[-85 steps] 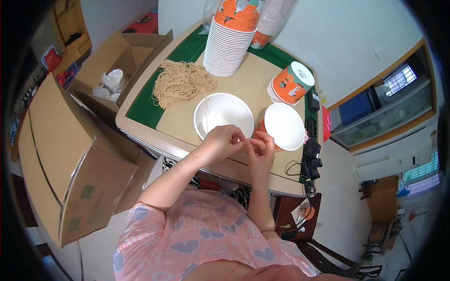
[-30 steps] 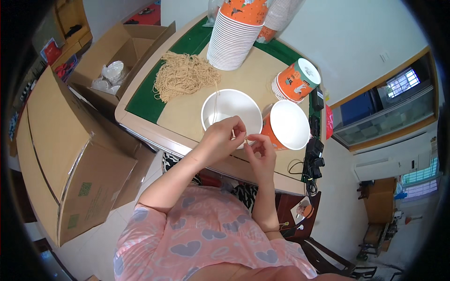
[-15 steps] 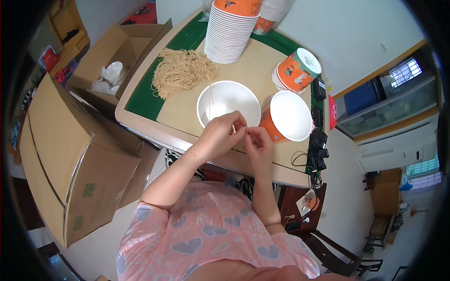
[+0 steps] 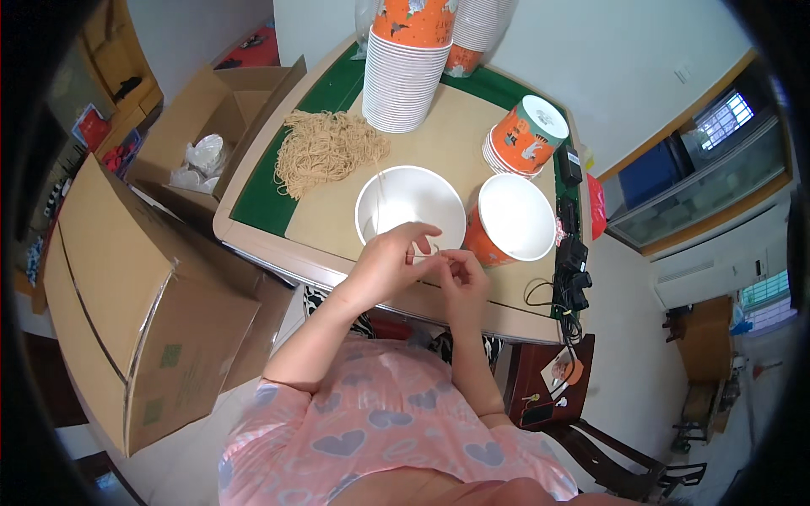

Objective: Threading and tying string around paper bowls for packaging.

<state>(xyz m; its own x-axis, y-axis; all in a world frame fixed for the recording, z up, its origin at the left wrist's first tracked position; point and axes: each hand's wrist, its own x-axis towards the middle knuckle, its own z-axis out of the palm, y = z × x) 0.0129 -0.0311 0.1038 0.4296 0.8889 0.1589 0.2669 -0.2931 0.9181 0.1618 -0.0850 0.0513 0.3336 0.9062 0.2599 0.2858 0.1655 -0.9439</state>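
Observation:
My left hand (image 4: 390, 266) and my right hand (image 4: 465, 280) meet over the table's near edge, fingertips close together. Both pinch a thin tan string (image 4: 380, 187), whose end between the fingers is too small to make out clearly. My left index finger is raised off the thumb. The string runs over the rim of a white-lined paper bucket (image 4: 413, 198) just beyond my hands, toward a tangled heap of string (image 4: 327, 152). Beside my right hand stands a second open paper bucket (image 4: 521, 215) with an orange printed side.
A tall stack of nested paper buckets (image 4: 405, 80) rises at the back. Upside-down orange buckets (image 4: 525, 139) sit at the right, near a power strip with cables (image 4: 573, 266). Left of the table (image 4: 329, 240) are an open cardboard box (image 4: 181, 135) and a larger carton (image 4: 186, 354).
My left index finger has lifted and straightened away from the thumb. My fingertips stay together on the string. The whole view has shifted slightly.

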